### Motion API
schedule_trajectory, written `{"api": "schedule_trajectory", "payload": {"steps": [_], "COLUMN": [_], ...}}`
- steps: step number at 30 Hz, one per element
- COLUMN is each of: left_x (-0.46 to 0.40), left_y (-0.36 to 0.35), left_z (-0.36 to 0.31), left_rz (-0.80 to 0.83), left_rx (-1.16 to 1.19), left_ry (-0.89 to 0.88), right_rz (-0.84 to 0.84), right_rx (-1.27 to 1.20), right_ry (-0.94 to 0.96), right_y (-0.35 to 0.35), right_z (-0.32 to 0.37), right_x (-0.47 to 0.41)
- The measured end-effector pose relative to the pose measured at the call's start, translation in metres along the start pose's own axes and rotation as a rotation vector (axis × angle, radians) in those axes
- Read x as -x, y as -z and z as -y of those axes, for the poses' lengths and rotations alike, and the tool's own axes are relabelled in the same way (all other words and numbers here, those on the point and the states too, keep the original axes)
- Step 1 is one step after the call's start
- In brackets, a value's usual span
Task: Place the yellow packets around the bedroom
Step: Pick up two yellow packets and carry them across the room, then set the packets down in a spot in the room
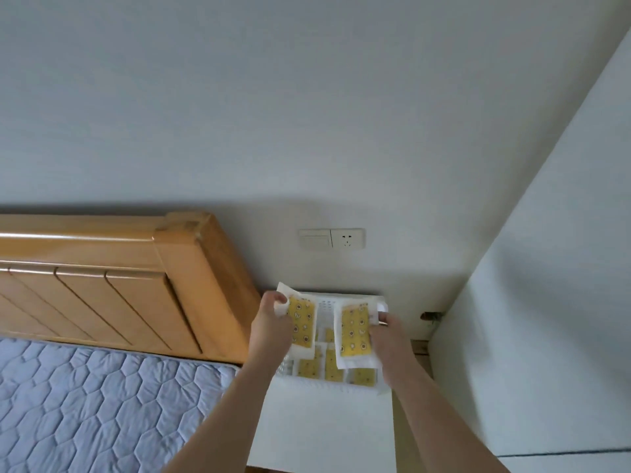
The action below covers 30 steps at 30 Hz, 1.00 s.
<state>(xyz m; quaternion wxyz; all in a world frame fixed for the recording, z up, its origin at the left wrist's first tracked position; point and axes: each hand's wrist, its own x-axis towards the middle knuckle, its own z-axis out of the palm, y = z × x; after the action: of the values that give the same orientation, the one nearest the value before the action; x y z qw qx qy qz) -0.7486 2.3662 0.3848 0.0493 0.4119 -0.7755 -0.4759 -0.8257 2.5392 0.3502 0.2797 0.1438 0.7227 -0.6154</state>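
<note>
At lower centre of the frame, my left hand (271, 310) and right hand (387, 331) each pinch one yellow packet (302, 324) (355, 332) above a white basket (324, 303) of more.

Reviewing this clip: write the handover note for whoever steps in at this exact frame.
Left hand pinches one yellow packet by its white edge.
Right hand holds a second packet.
Both are held above the white basket on the bedside stand, next to the headboard.
More packets lie in the basket.
Done: two packets picked up; none visibly placed.
Left: place these two, then the rest, around the room.
</note>
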Motion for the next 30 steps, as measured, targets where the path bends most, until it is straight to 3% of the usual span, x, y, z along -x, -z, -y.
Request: {"api": "schedule_trajectory", "payload": {"steps": [6, 12, 21, 30], "left_x": [-0.086, -0.150, -0.205, -0.199], "left_y": [-0.065, -0.116, -0.161, -0.159], "left_z": [0.064, 0.122, 0.168, 0.169], "left_rz": [0.154, 0.173, 0.184, 0.300], "left_rx": [-0.237, -0.193, -0.112, -0.222], "left_ry": [0.100, 0.253, 0.423, 0.340], "right_rz": [0.006, -0.020, -0.018, 0.010], "right_rx": [0.157, 0.250, 0.268, 0.263], "right_ry": [-0.078, -0.165, -0.213, -0.244], "right_y": [-0.035, -0.074, -0.110, -0.113], "right_z": [-0.050, -0.110, -0.146, -0.141], "right_x": [-0.088, -0.167, -0.228, -0.221]}}
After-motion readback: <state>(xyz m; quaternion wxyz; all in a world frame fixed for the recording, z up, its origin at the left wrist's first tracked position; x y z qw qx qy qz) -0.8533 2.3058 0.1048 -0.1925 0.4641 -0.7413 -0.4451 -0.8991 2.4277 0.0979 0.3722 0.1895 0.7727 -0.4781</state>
